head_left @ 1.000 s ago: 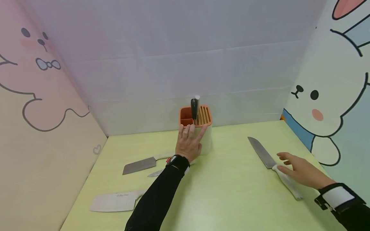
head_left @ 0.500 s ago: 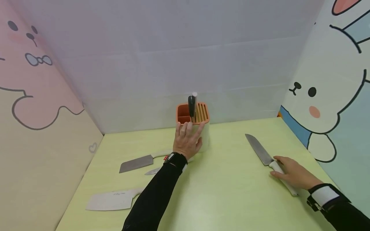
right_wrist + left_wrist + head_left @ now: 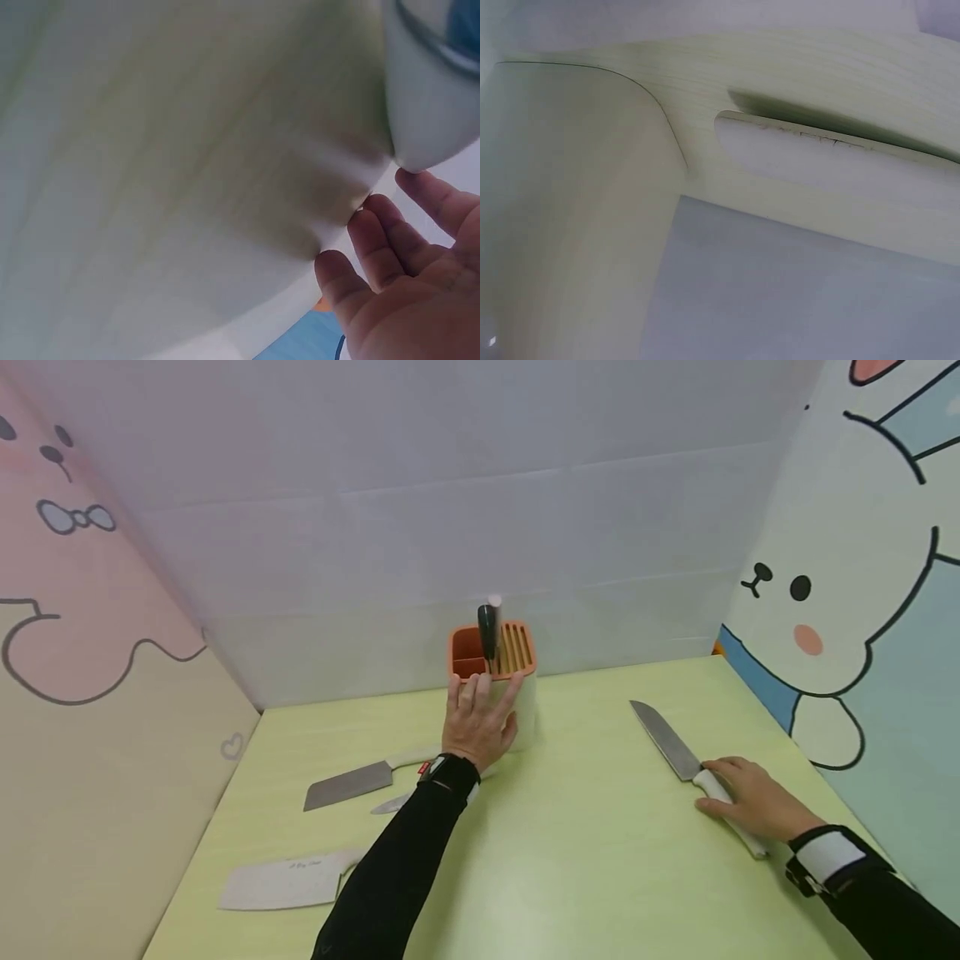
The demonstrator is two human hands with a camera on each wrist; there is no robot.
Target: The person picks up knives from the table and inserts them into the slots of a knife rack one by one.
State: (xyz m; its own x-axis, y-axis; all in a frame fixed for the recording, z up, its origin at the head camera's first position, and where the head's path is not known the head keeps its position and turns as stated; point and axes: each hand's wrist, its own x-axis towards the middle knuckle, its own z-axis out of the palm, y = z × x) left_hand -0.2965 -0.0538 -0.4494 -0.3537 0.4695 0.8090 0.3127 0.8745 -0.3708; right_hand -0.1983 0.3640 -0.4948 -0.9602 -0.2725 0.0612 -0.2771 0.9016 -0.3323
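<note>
The step in hand appeared to be securing the handle of a long kitchen knife with a tapering grey metal blade and a white handle (image 3: 663, 737). The knife lay flat on the right side of a pale yellow-green table (image 3: 585, 827), well apart from the knife block, its tip directed away from the person and to the left.

Right hand (image 3: 753, 797): curled over the white handle from above, thumb on one side, fingers on the other, close behind the blade. The pictures did not show how firm this grip was. A sound hold required full closure around the handle before any lift, with all fingertips (image 3: 337, 271) clear of the cutting edge and the wrist aligned with the handle.

Left hand (image 3: 480, 722): nearly straight fingers rested against the front rim of a white upright knife block with an orange slotted top (image 3: 527, 714); it gripped nothing. Light, steady pressure was advisable, since a hard push could have tipped the block. One black handle (image 3: 487, 631) rose from its top, so fingers were best kept low.
</note>
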